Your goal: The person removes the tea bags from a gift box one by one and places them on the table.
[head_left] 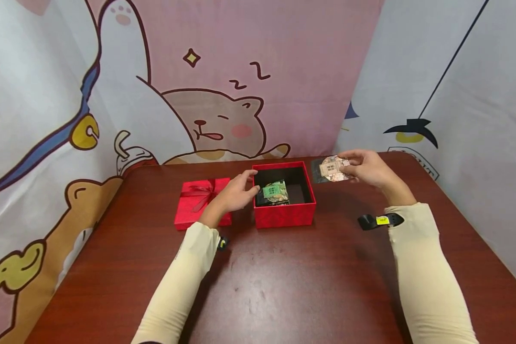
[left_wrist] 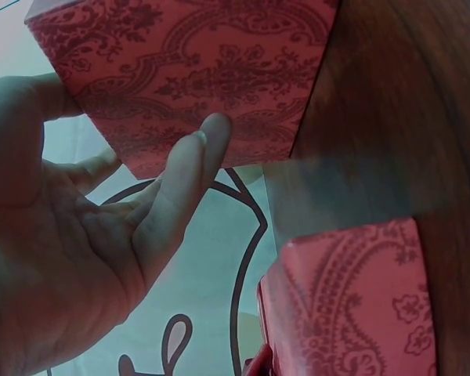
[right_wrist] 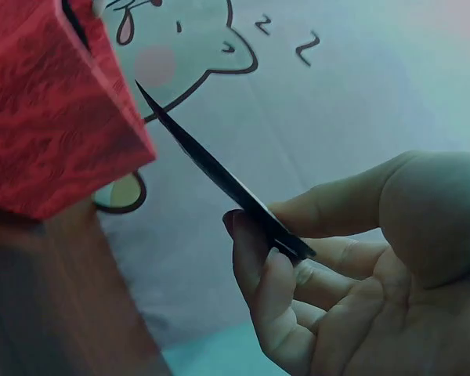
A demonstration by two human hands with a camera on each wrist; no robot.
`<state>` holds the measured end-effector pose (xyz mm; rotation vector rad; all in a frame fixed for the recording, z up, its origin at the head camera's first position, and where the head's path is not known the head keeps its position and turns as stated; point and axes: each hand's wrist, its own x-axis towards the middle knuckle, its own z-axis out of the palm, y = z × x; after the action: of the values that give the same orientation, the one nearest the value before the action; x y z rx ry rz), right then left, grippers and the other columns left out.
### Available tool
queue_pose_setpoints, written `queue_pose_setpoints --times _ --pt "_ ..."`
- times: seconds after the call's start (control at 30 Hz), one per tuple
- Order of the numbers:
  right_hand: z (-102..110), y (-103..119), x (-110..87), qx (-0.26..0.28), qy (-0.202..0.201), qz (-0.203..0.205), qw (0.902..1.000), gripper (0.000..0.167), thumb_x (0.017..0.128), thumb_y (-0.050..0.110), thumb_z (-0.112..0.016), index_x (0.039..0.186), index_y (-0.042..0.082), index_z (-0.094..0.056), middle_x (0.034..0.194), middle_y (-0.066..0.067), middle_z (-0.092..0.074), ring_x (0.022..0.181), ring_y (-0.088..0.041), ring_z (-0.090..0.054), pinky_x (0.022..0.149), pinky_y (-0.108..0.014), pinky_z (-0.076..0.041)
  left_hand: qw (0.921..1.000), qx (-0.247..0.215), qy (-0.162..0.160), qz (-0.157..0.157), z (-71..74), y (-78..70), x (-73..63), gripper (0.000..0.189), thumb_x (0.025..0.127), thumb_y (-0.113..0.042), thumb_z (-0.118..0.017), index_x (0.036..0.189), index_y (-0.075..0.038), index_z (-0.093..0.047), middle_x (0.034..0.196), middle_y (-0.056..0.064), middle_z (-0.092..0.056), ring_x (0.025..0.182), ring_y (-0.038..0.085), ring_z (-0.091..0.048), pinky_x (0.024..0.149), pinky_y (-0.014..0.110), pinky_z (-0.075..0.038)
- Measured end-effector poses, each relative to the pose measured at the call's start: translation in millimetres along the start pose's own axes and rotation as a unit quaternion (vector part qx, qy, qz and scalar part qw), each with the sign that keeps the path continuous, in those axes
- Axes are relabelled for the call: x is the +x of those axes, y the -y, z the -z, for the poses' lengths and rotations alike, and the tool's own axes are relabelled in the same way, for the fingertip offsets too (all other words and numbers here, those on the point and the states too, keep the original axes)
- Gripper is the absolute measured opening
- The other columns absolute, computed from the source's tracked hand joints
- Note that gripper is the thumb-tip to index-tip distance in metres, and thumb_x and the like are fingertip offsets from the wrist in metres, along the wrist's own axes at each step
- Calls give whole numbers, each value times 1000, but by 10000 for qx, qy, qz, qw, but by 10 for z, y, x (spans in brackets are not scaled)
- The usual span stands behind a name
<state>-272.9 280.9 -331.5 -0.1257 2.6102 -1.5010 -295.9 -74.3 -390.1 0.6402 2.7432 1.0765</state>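
Note:
My right hand (head_left: 367, 168) pinches a flat packet (head_left: 332, 168) between thumb and fingers, just right of the open red box. The packet has a pale label over a colourful print; the right wrist view shows it (right_wrist: 219, 176) nearly edge-on. At the left side of the red box (head_left: 284, 218) is my left hand (head_left: 235, 193), fingers spread and loosely bent near the rim. In the left wrist view those fingers (left_wrist: 172, 192) lie by the box's patterned wall (left_wrist: 196, 70); firm contact is hard to tell. Inside the dark box lies a packet with a green label (head_left: 276, 191).
A red lid (head_left: 187, 212) with a ribbon bow (head_left: 204, 192) lies on the brown table (head_left: 284, 286), left of the box and partly behind my left forearm. A printed cloth (head_left: 309, 71) hangs behind and along the sides of the table.

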Motion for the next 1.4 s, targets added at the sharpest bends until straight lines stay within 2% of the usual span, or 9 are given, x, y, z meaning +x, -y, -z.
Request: queue_pose_setpoints --times 0.43,0.63,0.77,0.97,1.17,1.4 --pt "-121 -445 172 -60 -2 -321 9995 46 96 4 -58 139 -6 -47 88 -5 -63 68 -12 -57 59 -29 -53 10000 -61 4 27 -10 -13 -1 54 99 -24 -56 148 -9 -38 139 19 -51 129 30 -49 108 46 -41" --pt "-226 -619 234 101 69 -285 9995 45 94 -1 -57 137 -10 -45 75 -3 -55 62 -11 -51 52 -27 -48 10000 -46 -39 6 -31 -4 -4 54 99 -23 -56 148 -8 -38 137 19 -52 127 30 -50 107 46 -42" --pt "-282 -704 284 83 138 -315 9994 46 93 -2 -58 136 -11 -45 76 -6 -56 63 -12 -52 51 -27 -48 9999 -116 -26 68 -34 3 -25 54 99 -24 -56 148 -9 -38 138 18 -51 127 30 -51 106 45 -43" --pt "-322 -844 347 -117 186 -252 9994 45 94 0 -58 136 -11 -45 78 -7 -59 65 -13 -55 52 -28 -50 9998 -183 -34 -51 -27 -1 -16 54 99 -23 -55 148 -8 -38 139 21 -51 128 30 -50 108 45 -41" --pt "-350 -912 377 -200 283 -123 9993 47 93 0 -58 137 -10 -44 76 -5 -58 66 -14 -56 52 -28 -49 9998 -202 -48 -22 -32 10 -13 54 99 -23 -55 148 -8 -37 139 21 -51 127 30 -52 107 45 -42" --pt "-371 -923 372 -309 346 13 9989 61 92 -2 -60 145 -11 -33 77 -9 -59 62 -14 -54 49 -26 -47 9997 -251 -40 1 -30 18 -18 53 100 -22 -55 148 -9 -38 138 23 -51 125 31 -53 106 46 -43"
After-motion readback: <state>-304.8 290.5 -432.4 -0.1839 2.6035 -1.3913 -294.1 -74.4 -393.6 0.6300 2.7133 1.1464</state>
